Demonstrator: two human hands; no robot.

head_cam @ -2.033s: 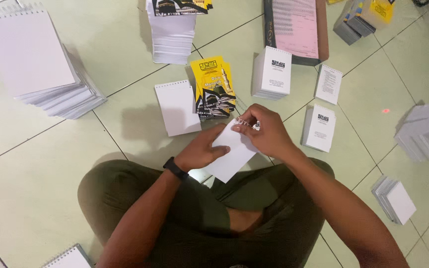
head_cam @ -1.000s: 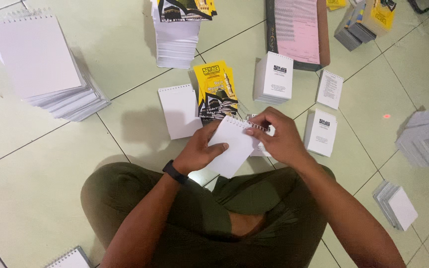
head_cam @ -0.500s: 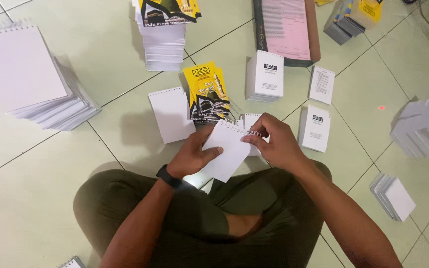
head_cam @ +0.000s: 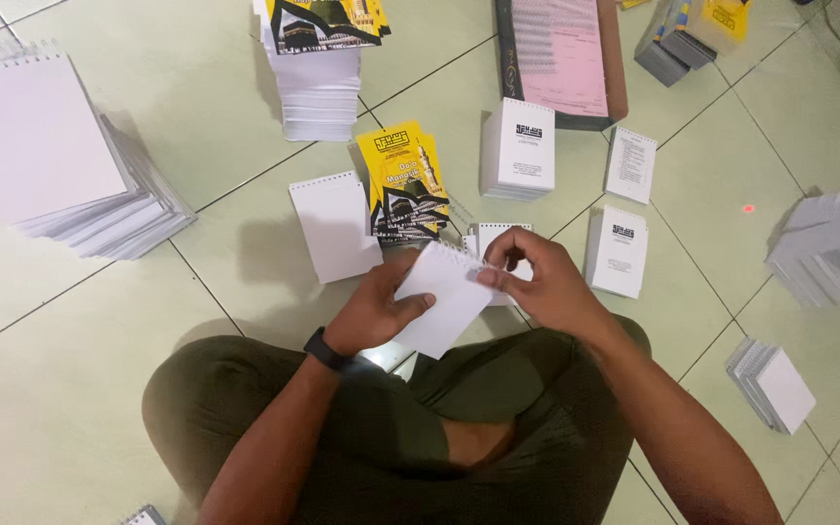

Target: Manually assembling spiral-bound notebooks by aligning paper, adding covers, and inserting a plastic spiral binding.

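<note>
A small white spiral-bound notepad [head_cam: 446, 297] is held over my lap, tilted. My left hand [head_cam: 378, 311] grips it from below, with the thumb across its face. At its upper right edge, by the wire binding, my right hand [head_cam: 535, 282] pinches it with the fingertips. A black watch [head_cam: 325, 348] is on my left wrist. I sit cross-legged in dark green trousers on a pale tiled floor.
On the floor ahead lie a blank white pad [head_cam: 334, 226], a yellow-and-black booklet [head_cam: 403, 185], several small printed pads [head_cam: 519, 148], a tall stack of pads [head_cam: 318, 73], a large stack at the left [head_cam: 51, 156], a pink-paged book [head_cam: 564, 58] and grey stacks at the right [head_cam: 828, 248].
The notepad has been lifted and turned in my hands, from flat near my knee to tilted up. My right hand has shifted to its bound edge.
</note>
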